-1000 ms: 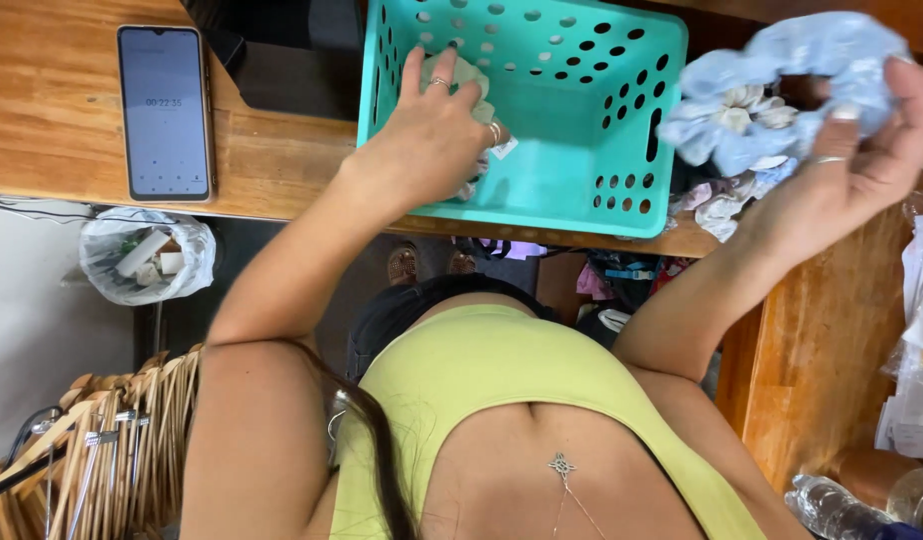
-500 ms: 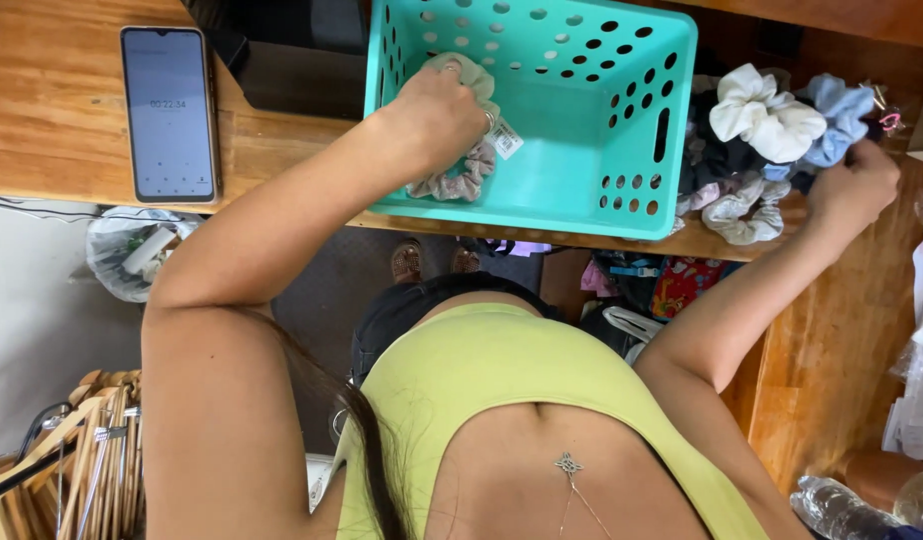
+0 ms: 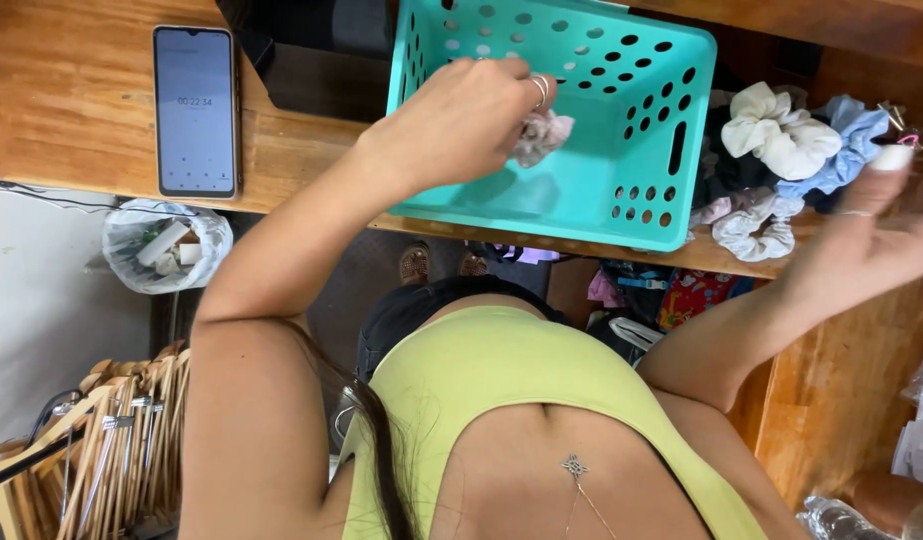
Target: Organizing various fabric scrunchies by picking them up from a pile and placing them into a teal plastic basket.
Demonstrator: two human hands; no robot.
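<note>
My left hand (image 3: 462, 120) reaches into a teal plastic basket (image 3: 632, 110) with holes in its walls and pinches a small pinkish-grey scrunchie (image 3: 544, 135) above the basket floor. A ring shows on one finger. My right hand (image 3: 872, 235) is blurred at the right edge, fingers spread, with nothing in it. It hovers just below a pile of scrunchies (image 3: 782, 150) on the wooden table (image 3: 72, 110), among them a white one, a light blue one (image 3: 850, 150) and a pale grey one.
A smartphone (image 3: 195, 110) with a lit screen lies on the table at the left, next to a black box (image 3: 312, 50). Below the table are a plastic bag of rubbish (image 3: 167, 245), wooden hangers (image 3: 102, 440) and a plastic bottle (image 3: 842, 520).
My right hand carried blue and white scrunchies to the pile, let them go and drew back open. My left hand lifted a scrunchie inside the basket.
</note>
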